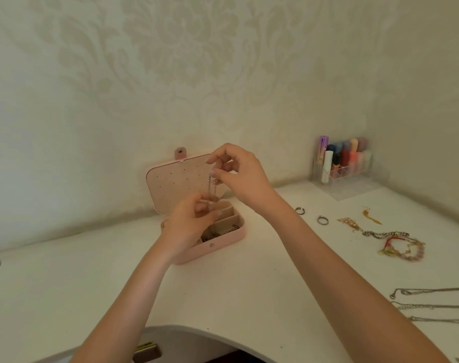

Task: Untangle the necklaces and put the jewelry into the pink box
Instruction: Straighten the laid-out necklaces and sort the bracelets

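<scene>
A thin silver chain (212,191) is held taut above the open pink box (218,239), pinched by the right hand (239,176) at top and the left hand (189,224) below. More necklaces (430,305) are laid out on the white table (249,284) at four o'clock from the box.

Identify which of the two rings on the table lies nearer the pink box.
The open-band ring, left of the closed ring and farther back, is nearer the pink box.

A home dressing corner: damask wallpaper (170,61), white vanity table (249,284), cosmetics organizer (343,163).
</scene>
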Available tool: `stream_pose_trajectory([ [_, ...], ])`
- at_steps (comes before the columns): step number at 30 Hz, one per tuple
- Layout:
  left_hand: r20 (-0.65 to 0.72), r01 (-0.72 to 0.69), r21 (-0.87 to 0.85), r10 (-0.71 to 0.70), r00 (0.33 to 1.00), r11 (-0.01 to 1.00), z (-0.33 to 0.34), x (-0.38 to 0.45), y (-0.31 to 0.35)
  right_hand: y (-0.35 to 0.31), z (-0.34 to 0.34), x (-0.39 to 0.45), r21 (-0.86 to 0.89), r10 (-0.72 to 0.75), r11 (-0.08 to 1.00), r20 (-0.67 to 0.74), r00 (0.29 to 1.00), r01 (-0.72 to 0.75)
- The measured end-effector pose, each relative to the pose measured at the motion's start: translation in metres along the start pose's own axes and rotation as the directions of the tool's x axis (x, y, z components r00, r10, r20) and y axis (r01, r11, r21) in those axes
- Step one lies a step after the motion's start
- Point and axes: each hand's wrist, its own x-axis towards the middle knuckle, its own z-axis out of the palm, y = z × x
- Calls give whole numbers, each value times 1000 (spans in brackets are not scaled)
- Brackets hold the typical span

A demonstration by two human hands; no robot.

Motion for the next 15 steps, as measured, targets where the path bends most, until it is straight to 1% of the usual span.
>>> stream_pose_trajectory([
  [1, -55, -11, 0, 11, 998, 1000, -1, -1, -1, 5, -4, 1, -20, 24, 999, -20, 1000, -25],
  [3, -137, -37, 11, 38, 990, 999, -6, -4, -4, 20, -13, 2, -158, 117, 980, -45, 992, -122],
  [5, -155, -44, 66, 53, 987, 997, -10, -8, -5, 34, -19, -1, -273, 259, 931, 20, 966, -244],
  [7, -131, -32, 165, 54, 990, 986, -10, -12, -6, 42, -18, -6, -304, 369, 898, 132, 920, -317],
  [10, -91, -28, 331, 62, 994, 943, -6, -13, -10, 48, -13, -9, -403, 418, 862, 218, 882, -309],
  [13, -53, -39, 463, 72, 996, 886, -2, -15, -9, 53, -10, -10, -451, 429, 844, 244, 870, -290],
  [15, -23, -49, 560, 74, 997, 827, 1, -17, -8, 55, -10, -12, -466, 427, 838, 237, 872, -284],
])
